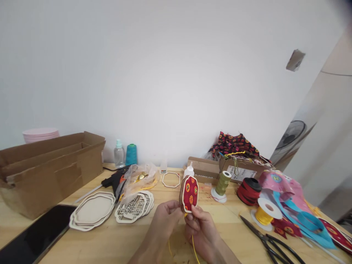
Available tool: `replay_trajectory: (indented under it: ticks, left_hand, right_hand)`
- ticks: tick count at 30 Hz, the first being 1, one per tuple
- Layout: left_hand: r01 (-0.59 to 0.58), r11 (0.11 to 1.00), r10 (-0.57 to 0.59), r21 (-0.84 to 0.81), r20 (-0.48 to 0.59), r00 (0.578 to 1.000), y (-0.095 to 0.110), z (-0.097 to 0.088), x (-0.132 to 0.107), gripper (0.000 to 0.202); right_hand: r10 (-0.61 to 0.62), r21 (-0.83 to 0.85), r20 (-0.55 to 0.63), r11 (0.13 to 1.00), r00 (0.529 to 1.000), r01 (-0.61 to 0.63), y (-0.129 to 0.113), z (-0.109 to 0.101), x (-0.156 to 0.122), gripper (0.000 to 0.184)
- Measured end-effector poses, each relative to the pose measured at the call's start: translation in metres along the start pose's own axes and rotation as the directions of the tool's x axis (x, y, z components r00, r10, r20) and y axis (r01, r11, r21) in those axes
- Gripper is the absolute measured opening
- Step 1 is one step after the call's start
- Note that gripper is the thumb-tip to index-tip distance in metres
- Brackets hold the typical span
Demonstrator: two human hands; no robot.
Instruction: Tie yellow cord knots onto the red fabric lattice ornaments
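Observation:
My left hand (pixel 162 224) and my right hand (pixel 202 228) meet low in the middle of the view, both closed on the bottom edge of a small lantern-shaped ornament (pixel 189 193) covered in red fabric with orange dots. The ornament stands upright above my fingers. A thin yellow cord (pixel 194 246) hangs from its base and runs down between my wrists. Both hands hover just above the wooden table (pixel 110 242).
Stacks of laser-cut wooden shapes (pixel 92 211) and lattice pieces (pixel 135 207) lie to the left, beside a glue gun (pixel 115 180), a dark tablet (pixel 35 234) and a cardboard box (pixel 49 168). Right: green spool (pixel 222 182), yellow spool (pixel 264 212), red-black ribbon rolls (pixel 249 190), scissors (pixel 271 240), fabric scraps. A glue bottle (pixel 188 170) stands behind.

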State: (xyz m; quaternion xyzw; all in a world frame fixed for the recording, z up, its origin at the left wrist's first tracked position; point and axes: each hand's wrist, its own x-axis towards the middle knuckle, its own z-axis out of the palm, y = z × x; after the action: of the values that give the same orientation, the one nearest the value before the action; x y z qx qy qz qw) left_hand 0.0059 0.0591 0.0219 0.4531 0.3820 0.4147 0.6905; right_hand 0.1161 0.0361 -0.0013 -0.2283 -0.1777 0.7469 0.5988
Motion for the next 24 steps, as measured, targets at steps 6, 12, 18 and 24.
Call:
replay_trajectory:
  ticks: [6, 12, 18, 24]
  left_hand:
    - [0.07, 0.993, -0.068, -0.098, 0.021, 0.997, -0.0051, 0.0003, -0.0012, 0.022]
    - [0.131, 0.973, -0.129, -0.188, 0.021, 0.991, -0.0084, -0.0001, -0.0044, 0.024]
    - [0.151, 0.963, -0.147, -0.223, 0.032, 0.989, -0.0073, 0.0, -0.0052, 0.026]
    - [0.147, 0.971, -0.131, -0.189, 0.094, 0.987, -0.002, -0.0034, -0.006, 0.016]
  right_hand:
    - [-0.086, -0.036, -0.054, 0.996, 0.995, 0.084, 0.0033, 0.0011, 0.0011, 0.025]
    - [-0.108, -0.1, -0.046, 0.99, 0.993, 0.103, 0.0048, 0.0024, 0.0038, 0.027]
    - [-0.116, -0.121, -0.059, 0.987, 0.991, 0.108, 0.0024, 0.0043, 0.0032, 0.026]
    - [-0.136, -0.129, -0.098, 0.984, 0.986, 0.123, -0.0015, 0.005, 0.0018, 0.026]
